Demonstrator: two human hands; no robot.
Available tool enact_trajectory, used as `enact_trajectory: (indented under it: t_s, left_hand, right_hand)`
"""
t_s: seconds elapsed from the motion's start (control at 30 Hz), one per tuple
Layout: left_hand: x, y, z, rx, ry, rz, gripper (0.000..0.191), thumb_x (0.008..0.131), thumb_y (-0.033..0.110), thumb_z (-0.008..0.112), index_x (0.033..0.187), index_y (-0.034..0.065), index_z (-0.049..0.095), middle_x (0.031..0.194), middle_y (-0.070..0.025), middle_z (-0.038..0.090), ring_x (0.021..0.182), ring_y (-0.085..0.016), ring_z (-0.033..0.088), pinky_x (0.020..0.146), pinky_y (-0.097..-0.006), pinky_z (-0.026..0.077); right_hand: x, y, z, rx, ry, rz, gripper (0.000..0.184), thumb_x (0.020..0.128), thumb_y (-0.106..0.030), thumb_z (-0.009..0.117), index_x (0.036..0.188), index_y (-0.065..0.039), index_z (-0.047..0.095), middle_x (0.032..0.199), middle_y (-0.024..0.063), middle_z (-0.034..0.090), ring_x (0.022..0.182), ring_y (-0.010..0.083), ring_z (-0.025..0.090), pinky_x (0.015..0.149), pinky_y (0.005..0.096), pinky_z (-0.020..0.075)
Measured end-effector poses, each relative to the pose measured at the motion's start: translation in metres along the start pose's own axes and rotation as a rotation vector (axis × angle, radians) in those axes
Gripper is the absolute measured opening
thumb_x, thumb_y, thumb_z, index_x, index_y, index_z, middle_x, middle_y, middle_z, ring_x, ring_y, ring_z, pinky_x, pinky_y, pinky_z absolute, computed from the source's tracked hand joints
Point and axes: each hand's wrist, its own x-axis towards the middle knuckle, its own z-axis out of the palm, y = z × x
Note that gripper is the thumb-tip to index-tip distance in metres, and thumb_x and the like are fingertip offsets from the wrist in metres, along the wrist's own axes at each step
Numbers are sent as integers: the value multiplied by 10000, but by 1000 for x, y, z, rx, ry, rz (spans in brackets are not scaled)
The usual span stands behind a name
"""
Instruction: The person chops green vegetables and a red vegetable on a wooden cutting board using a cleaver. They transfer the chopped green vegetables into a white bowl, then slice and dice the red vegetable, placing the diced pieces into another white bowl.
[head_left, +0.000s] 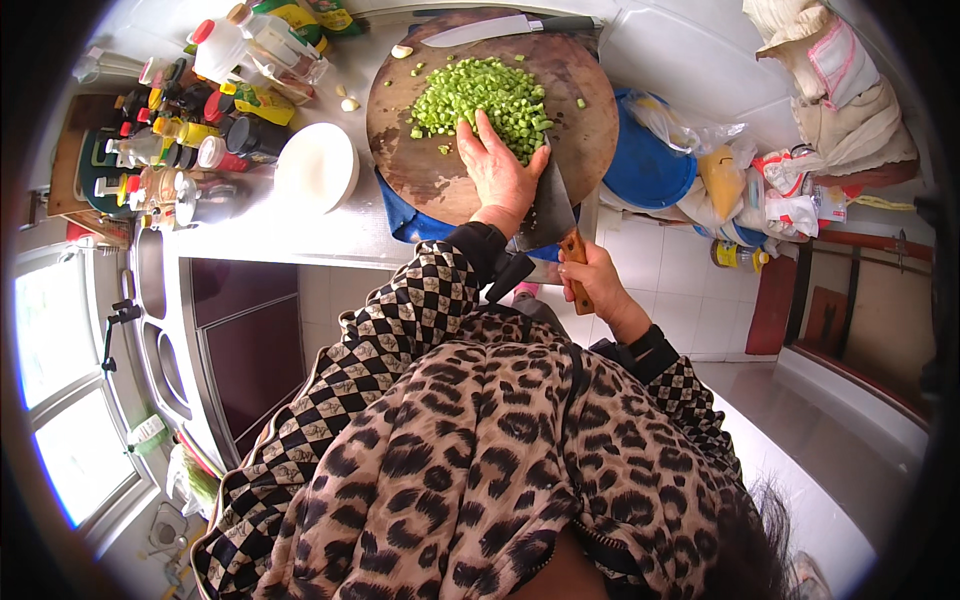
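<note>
A heap of chopped green vegetable pieces (480, 94) lies on a round wooden cutting board (420, 165). My left hand (499, 172) rests on the near side of the heap, fingers apart, its thumb close to the blade. In my right hand (604, 285) is the wooden handle of a cleaver (553, 202). The blade slants up over the board's near right edge, against the heap's right side; its far end is partly hidden by the pieces and my left hand. A kitchen knife with a black handle (487, 30) lies across the board's far edge, near a garlic clove (401, 52).
Left of the board stands a white bowl (316, 169), with seasoning bottles and jars (217, 154) beyond it. Garlic cloves (349, 104) lie on the counter (300, 244). A blue cloth (409, 214) sits under the board. Rightward are a blue lid (649, 176) and plastic bags (720, 176).
</note>
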Motion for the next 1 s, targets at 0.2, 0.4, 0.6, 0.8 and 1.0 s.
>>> enact_trajectory:
  t_s: [0.2,0.4,0.6,0.8,1.0]
  left_hand:
    - [4,-7,1,-74,66,18,1045,752,306,851,1517,-32,225,1508,-342,204,1390,-517,237,1167,-553,235]
    - [11,-9,-16,-52,108,20,1011,755,282,848,1507,-29,247,1486,-330,245,1370,-508,270,1154,-541,261]
    - [23,-10,-33,-3,129,2,990,767,279,843,1502,-29,256,1482,-321,263,1366,-493,289,1150,-527,274]
    - [38,-19,-78,1,214,-35,967,762,241,834,1495,-33,266,1490,-305,255,1372,-486,276,1166,-519,253]
    - [65,-74,-135,100,354,-219,968,758,272,834,1487,-28,273,1493,-323,277,1371,-507,295,1165,-532,254]
  right_hand:
    - [2,-2,3,-45,-32,-15,231,851,-81,598,1054,1,525,695,67,565,477,159,543,476,281,464]
    - [9,-14,9,7,-93,26,231,845,-68,610,1051,-4,529,693,63,556,482,157,542,476,280,466]
    - [18,-22,18,31,-128,16,207,847,-56,620,1033,-10,541,692,61,555,495,157,539,473,282,467]
    - [28,-47,49,-15,-212,41,241,832,-49,622,1048,-10,522,674,63,556,459,162,534,453,279,462]
    - [73,-88,104,-126,-457,105,204,835,-108,639,990,-7,553,687,49,554,505,148,536,481,287,462]
